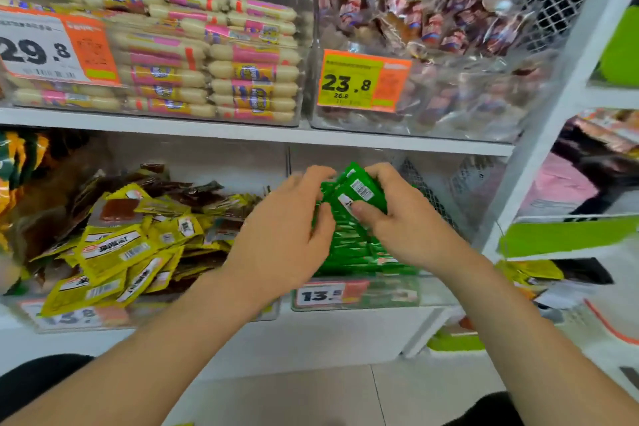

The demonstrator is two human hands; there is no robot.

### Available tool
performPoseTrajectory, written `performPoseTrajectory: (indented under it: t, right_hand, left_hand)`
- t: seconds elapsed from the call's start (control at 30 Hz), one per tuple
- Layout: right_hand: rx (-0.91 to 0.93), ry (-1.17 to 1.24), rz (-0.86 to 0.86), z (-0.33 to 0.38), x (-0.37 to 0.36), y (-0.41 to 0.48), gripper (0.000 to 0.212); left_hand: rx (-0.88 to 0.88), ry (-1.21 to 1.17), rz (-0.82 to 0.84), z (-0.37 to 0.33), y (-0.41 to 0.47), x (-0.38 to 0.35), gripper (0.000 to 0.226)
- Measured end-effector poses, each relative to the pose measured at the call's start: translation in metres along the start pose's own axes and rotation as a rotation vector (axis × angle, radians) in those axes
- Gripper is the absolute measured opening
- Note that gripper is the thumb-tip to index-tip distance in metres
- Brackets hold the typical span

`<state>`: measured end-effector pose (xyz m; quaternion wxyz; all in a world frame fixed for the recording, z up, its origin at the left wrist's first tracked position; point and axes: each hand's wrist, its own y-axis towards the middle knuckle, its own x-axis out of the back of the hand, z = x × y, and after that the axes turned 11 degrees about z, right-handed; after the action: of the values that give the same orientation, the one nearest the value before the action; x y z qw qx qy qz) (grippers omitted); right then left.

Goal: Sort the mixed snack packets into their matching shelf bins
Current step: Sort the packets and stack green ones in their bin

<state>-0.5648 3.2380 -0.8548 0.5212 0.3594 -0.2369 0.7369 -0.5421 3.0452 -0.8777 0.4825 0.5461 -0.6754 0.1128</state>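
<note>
Both hands are in the lower right bin (356, 297), the one with a 13.5 price tag, which holds a row of green snack packets (349, 245). My right hand (397, 218) grips a small stack of green packets (359, 190) at the top of that row, thumb across a white label. My left hand (287, 232) curls its fingers round the left side of the same stack. The bin to the left (90, 316) holds a loose heap of yellow packets (114, 252) mixed with brown ones (193, 194).
On the shelf above stand a clear bin of pale sausage sticks (214, 55) tagged 29.8 and a bin of dark wrapped snacks (432, 28) tagged 23.8. A white shelf post (553, 107) and green-edged side shelves (567, 239) stand at the right. Tiled floor lies below.
</note>
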Motion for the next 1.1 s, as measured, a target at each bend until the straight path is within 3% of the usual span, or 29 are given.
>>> performPoseTrajectory:
  t: [0.17,0.33,0.43,0.53,0.67,0.87,0.93,1.1]
  right_hand:
    - [-0.305,-0.449,-0.041,-0.098,0.024,0.012,0.044]
    - [-0.435,-0.626,0.017,-0.147,0.019,0.035,0.047]
    - [-0.487,-0.622,0.075,-0.164,0.015,0.051,0.044]
    - [-0.485,-0.459,0.081,-0.177,0.008,0.066,0.046]
    - [-0.517,-0.321,0.062,-0.18,0.01,0.072,0.066]
    - [-0.541,-0.279,0.007,-0.175,0.003,0.072,0.077]
    - [-0.507,-0.254,0.02,-0.177,0.002,0.073,0.073]
    - [-0.484,-0.484,-0.076,-0.17,0.007,0.065,0.053]
  left_hand:
    - [-0.086,0.21,0.225,-0.009,0.022,-0.05,0.024]
    - [-0.031,0.331,0.345,-0.004,0.046,-0.089,0.039]
    - [0.037,0.298,0.428,0.003,0.059,-0.103,0.046]
    - [0.118,0.224,0.57,0.008,0.067,-0.113,0.045]
    - [0.126,0.214,0.709,0.006,0.071,-0.116,0.052]
    - [0.141,0.22,0.718,0.007,0.073,-0.119,0.052]
    - [0.135,0.239,0.694,0.006,0.072,-0.118,0.051]
    - [0.123,0.313,0.517,0.004,0.066,-0.113,0.045]
